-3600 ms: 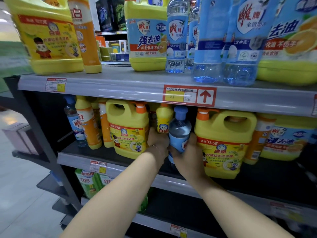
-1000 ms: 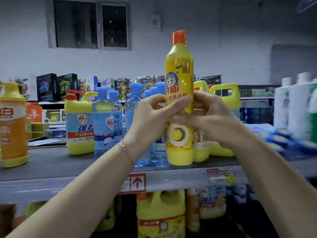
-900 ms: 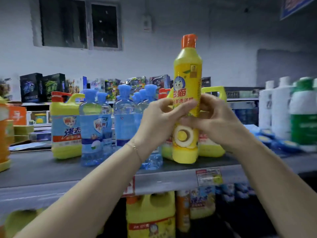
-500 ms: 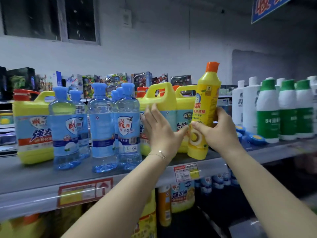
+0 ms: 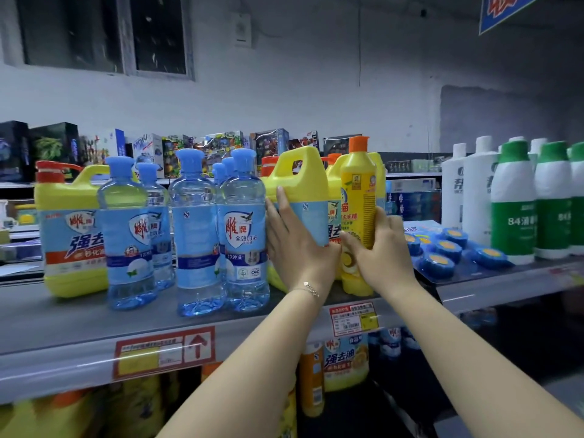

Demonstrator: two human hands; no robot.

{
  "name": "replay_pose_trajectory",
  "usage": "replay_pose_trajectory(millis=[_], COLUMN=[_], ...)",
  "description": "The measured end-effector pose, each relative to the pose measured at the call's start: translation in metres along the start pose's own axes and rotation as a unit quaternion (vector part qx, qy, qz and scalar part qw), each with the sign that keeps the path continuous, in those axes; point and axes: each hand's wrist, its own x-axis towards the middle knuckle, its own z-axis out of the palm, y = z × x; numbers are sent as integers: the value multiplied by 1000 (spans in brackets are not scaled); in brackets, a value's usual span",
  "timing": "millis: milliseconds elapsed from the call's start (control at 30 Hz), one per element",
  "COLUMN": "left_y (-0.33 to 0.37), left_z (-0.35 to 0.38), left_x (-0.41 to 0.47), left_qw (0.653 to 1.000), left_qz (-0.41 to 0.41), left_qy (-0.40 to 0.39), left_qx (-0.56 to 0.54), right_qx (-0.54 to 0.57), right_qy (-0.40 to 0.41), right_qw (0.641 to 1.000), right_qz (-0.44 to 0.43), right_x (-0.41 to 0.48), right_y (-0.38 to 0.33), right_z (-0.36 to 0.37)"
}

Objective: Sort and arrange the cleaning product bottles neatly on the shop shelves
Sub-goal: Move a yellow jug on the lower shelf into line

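Note:
A slim yellow dish-soap bottle with an orange cap stands upright on the grey top shelf, its base on the shelf surface. My right hand wraps around its lower half. My left hand lies flat, fingers apart, against a big yellow jug with a blue label just left of that bottle. Several clear blue bottles with blue caps stand in a cluster to the left of the jug.
Another yellow jug with an orange pump stands at the shelf's far left. White and green-capped bottles and flat blue round packs fill the right. More yellow bottles sit on the shelf below. Toy boxes line the background.
The slim yellow bottle came up from the lower shelf, was held high in both hands, then moved right and down onto the top shelf. My left hand let go and now rests on the jug.

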Motion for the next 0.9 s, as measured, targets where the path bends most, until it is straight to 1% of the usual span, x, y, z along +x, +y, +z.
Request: replay_pose_trajectory(millis=[133, 300, 533, 633, 667, 700, 767, 800, 833, 867, 900], left_y=[3, 2, 21, 34, 37, 39, 39, 38, 37, 37, 36], left_z=[3, 1, -7, -15, -18, -22, -28, -31, -34, -35, -35], left_x=[0, -2, -7, -11, -13, -16, -26, -32, -38, -44, -49], left_qw=[999, 997, 992, 990, 989, 987, 982, 978, 974, 970, 968], left_qz=[-2, 2, 34, 53, 62, 72, 97, 111, 125, 134, 137], left_qy=[13, 32, 32, 48, 55, 64, 85, 97, 107, 113, 116], left_qx=[-45, -71, -113, -124, -124, -125, -136, -147, -158, -168, -177], right_qx=[-19, -29, 3, 8, 23, 47, 109, 151, 210, 281, 352], right_qy=[-6, -25, -39, -40, -13, 37, 143, 163, 141, 83, 7], right_qw=[1000, 999, 999, 999, 1000, 998, 978, 965, 954, 942, 923], right_qz=[-4, -9, -15, -6, -10, -31, -105, -140, -162, -165, -154], right_x=[-2, -6, -7, -8, -9, -10, -15, -18, -22, -26, -30], right_y=[0, 0, 7, 9, 7, 4, -8, -14, -22, -33, -45], right_z=[6, 4, 6, 7, 5, 2, -9, -15, -23, -32, -40])
